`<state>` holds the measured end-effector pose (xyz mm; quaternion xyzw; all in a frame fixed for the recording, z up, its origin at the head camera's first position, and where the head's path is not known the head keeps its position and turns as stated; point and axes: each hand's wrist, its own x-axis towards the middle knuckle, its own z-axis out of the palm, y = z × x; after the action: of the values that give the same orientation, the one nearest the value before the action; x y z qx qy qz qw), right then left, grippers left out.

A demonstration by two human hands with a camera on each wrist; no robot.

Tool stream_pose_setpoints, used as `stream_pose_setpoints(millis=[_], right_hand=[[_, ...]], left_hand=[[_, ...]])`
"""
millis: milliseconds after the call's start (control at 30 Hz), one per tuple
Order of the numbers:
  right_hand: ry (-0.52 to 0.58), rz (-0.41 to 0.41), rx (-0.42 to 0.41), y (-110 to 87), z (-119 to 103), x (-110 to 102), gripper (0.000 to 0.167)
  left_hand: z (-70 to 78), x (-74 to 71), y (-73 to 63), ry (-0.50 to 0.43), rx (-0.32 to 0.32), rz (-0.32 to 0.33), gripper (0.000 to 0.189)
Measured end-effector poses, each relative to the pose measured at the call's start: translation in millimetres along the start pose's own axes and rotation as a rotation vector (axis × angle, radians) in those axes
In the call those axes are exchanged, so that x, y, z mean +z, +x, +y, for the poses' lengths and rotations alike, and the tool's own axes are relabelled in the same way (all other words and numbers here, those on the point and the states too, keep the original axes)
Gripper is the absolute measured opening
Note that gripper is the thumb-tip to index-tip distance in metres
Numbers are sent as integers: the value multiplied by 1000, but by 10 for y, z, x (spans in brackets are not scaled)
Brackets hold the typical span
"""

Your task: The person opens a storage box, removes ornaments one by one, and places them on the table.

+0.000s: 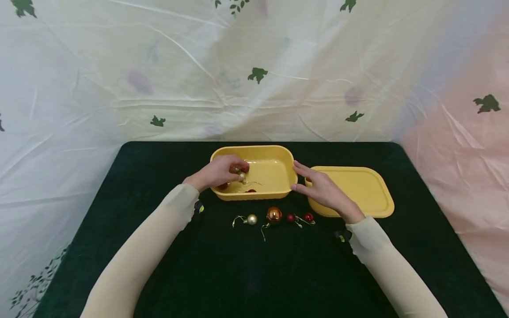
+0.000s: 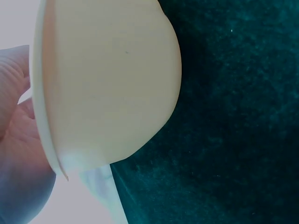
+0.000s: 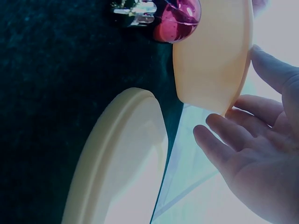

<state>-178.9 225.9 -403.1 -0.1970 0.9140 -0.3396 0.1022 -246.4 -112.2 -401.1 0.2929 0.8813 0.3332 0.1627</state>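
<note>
My left hand (image 1: 218,171) reaches over the left rim into a yellow plastic box (image 1: 274,195). Between its thumb and fingers it holds a small cluster of Christmas baubles (image 1: 245,168), red and gold, partly covered by the fingers. More red baubles (image 1: 250,191) and a gold string lie on the box floor. At the box's right end, my right hand (image 1: 323,189) touches the rim with its fingers extended and thumb apart. In the left wrist view, the box wall (image 2: 112,84) hides the left fingertips. The right wrist view shows the right hand (image 3: 261,144) against the box end.
A matching yellow lid (image 1: 358,190) lies right of the box, beneath the right hand. In front of the box, on the dark green cloth (image 1: 246,274), are a gold bauble (image 1: 252,219), a larger copper bauble (image 1: 274,214) and two red baubles (image 1: 308,217). A patterned curtain hangs behind.
</note>
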Motion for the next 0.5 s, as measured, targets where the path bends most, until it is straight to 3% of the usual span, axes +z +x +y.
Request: stream_pose_setpoints(millis=[500], right_hand=[[18,-6,5,-19,33,-41,73]], left_hand=[[1,41,102,119,39,-45,42]])
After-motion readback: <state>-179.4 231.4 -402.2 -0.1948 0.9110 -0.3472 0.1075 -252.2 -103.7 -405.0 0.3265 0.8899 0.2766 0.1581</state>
